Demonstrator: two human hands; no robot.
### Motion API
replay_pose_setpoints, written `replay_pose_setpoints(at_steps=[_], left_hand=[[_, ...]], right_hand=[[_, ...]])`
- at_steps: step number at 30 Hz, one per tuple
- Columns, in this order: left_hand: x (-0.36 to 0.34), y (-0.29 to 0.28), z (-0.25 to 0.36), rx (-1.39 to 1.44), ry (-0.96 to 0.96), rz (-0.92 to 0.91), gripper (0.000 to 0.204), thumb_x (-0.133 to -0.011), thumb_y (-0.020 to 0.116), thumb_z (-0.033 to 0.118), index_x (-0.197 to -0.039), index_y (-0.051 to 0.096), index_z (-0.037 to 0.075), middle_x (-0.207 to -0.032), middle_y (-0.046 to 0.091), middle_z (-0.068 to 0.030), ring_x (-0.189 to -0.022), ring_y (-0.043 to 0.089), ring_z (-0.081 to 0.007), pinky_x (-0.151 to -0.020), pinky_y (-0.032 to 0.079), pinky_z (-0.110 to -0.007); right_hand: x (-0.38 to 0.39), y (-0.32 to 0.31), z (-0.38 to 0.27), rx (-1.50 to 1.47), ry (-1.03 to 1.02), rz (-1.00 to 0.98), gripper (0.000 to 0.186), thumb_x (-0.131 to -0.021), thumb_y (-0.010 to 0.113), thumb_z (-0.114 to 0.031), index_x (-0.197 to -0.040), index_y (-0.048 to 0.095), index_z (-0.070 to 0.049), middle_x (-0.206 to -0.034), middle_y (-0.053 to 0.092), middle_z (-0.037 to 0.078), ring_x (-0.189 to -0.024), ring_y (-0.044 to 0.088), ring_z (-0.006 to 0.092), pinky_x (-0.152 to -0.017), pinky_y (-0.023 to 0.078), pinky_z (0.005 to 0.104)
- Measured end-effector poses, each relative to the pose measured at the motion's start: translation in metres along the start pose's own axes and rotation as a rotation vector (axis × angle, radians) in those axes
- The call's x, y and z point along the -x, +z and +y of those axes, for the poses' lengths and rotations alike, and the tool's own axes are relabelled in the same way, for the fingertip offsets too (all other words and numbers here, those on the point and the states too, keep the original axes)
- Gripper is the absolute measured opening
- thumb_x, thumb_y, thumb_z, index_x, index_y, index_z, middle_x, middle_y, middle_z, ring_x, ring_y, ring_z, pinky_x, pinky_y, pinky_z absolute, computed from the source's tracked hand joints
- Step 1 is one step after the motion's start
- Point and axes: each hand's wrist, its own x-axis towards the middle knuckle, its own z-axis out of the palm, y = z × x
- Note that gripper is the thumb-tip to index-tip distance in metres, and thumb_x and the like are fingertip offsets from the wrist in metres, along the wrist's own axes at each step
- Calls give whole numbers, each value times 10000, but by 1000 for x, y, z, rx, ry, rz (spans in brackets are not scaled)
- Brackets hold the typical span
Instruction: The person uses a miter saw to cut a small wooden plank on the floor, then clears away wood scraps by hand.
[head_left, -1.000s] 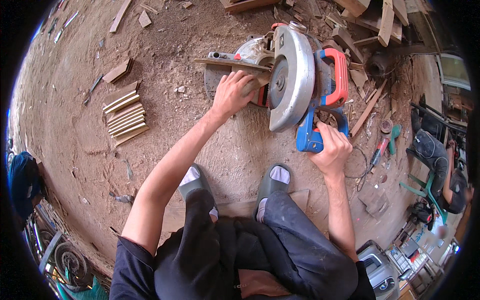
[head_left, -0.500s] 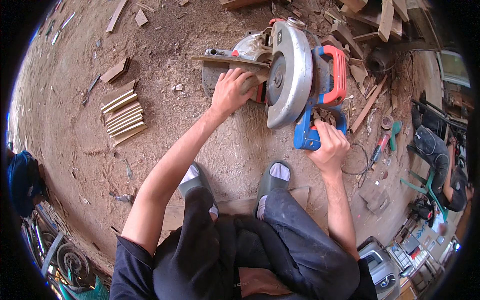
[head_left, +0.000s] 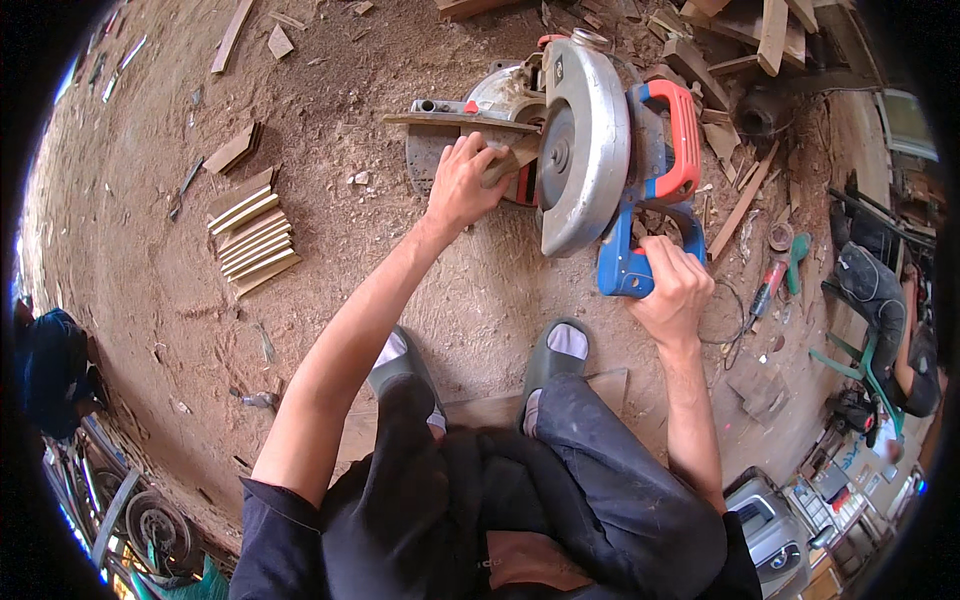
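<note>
A miter saw [head_left: 590, 150] with a grey blade guard stands on the ground ahead of me. My right hand [head_left: 672, 290] is closed around its blue handle [head_left: 622, 268], to the right of the blade. At the saw's left side, my left hand [head_left: 465, 185] has its fingers bent over a small wood piece [head_left: 520, 155] and presses it on the saw's table, by the fence [head_left: 460, 121]. The wood reaches from my fingers toward the blade guard. Part of it is hidden under my hand.
Stacked short wood pieces [head_left: 255, 240] lie left of the saw, with a smaller stack [head_left: 235, 147] behind. Offcuts [head_left: 770, 40] are heaped at the far right. An angle grinder [head_left: 770, 285] with a cord lies at the right. People are at both sides.
The whole view has shifted slightly. Both hands keep their holds, on the handle and on the wood piece, with no other clear difference.
</note>
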Motion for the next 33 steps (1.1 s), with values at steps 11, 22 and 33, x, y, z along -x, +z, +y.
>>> replay_pose_setpoints(at_steps=[11, 22, 33], left_hand=[[0, 2, 0, 4, 5, 6, 370, -770, 833, 172, -1112, 712, 98, -958, 554, -87, -930, 569, -297, -808, 457, -421], [-1, -2, -3, 15, 92, 24, 441, -727, 840, 134, -1148, 716, 91, -904, 538, -101, -844, 561, -303, -770, 472, -426], [1, -2, -4, 26, 95, 13, 516, -688, 836, 122, -1185, 701, 87, -927, 542, -115, -881, 584, -317, -806, 490, -430]], right_hand=[[19, 24, 3, 80, -21, 47, 169, -811, 659, -174, -945, 654, -70, -797, 611, 58, -718, 641, 243, -626, 473, 377], [27, 37, 10, 53, -51, 155, 323, -865, 703, -314, -980, 668, -15, -849, 687, 126, -723, 677, 304, -647, 505, 402], [26, 42, 9, 71, -80, 203, 231, -849, 675, -210, -972, 676, -15, -812, 679, 120, -694, 672, 298, -645, 517, 389]])
